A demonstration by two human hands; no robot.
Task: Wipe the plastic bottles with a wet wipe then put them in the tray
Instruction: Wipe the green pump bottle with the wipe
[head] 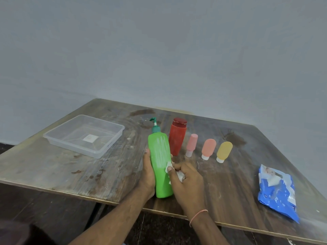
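Your left hand grips the tall green plastic pump bottle at frame centre; your right hand pinches the crumpled white wet wipe against it. Probably light, stiff, slick when damp: hold its narrower waist.

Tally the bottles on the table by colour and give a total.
Green pump bottle: 1
Red bottle: 1
Pink bottle: 1
Orange bottle: 1
Yellow bottle: 1
Total: 5, none yet in the tray
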